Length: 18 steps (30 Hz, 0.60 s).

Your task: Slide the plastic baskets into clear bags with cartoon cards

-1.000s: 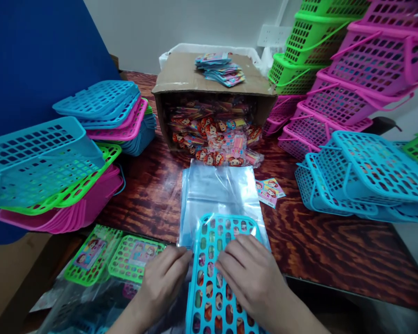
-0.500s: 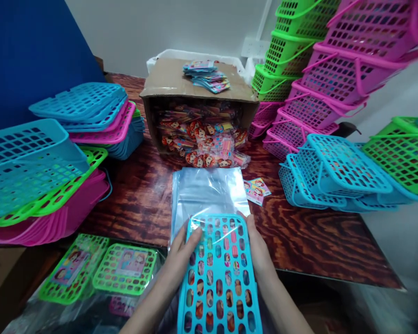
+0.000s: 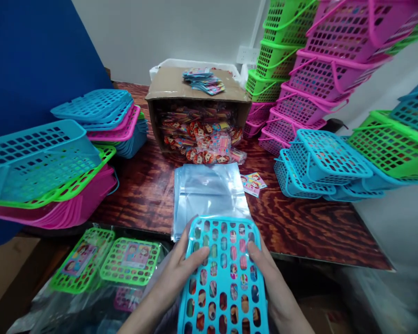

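A blue plastic basket (image 3: 218, 273) is held between my two hands with its slotted lid facing up, and colourful packed items show through the holes. Along its left side, my left hand (image 3: 183, 266) grips it, thumb on the lid. My right hand (image 3: 268, 269) holds the opposite side, thumb also resting on top. Just beyond the basket's far edge lies a pile of clear plastic bags (image 3: 209, 190) on the table. Small printed cards (image 3: 252, 184) lie to the right of the bags.
An open cardboard box (image 3: 198, 83) full of packets stands behind the bags, with a card stack (image 3: 205, 81) on top. Empty baskets (image 3: 52, 153) and lids (image 3: 94, 106) are piled left. Filled pink baskets (image 3: 310, 74) tower at right. Bagged green baskets (image 3: 130, 260) sit lower left.
The view has shifted slightly. My right thumb has come onto the top of the lid, and the basket now sits a little further right in view, still in both hands.
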### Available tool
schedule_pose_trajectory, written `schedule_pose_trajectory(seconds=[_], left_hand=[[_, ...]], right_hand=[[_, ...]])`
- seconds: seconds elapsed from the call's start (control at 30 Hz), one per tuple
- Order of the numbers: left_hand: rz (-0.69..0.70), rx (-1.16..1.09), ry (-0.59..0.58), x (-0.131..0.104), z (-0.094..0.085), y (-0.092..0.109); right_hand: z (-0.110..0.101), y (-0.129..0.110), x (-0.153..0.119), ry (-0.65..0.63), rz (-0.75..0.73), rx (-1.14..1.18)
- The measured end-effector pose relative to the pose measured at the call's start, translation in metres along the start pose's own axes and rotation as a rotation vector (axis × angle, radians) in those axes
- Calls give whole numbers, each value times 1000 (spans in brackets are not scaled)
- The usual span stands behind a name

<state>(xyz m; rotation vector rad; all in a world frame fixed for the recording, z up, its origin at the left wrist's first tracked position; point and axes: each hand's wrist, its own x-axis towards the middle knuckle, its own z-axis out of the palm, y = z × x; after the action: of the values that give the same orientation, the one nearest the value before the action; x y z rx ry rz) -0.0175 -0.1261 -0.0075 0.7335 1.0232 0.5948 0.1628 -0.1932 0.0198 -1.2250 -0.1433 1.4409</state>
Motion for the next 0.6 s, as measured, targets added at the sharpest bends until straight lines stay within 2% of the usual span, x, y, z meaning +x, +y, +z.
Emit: schedule_pose_trajectory(seconds=[0.1,0.2,0.33,0.43,0.53,0.6], left_hand=[[-30,-49,-30,-13,1,-9],[-52,-49,-80,-25,2,-16],[-76,-43,-87,-48,2,-25],[-78,-6,-48,-59,-12,-35],[-61,17,-160,-50,-35,-39],[-7,7,-219,-37,-43,-35]], right_hand=[[2,3,-20,41,92,46],[1,8,-36,31,105,62],[-12,25,-48,-9,132,17],[-30,42,-49,32,80,-92],[-45,57,-45,57,44,-115],[-49,63,-44,48,27,-73]])
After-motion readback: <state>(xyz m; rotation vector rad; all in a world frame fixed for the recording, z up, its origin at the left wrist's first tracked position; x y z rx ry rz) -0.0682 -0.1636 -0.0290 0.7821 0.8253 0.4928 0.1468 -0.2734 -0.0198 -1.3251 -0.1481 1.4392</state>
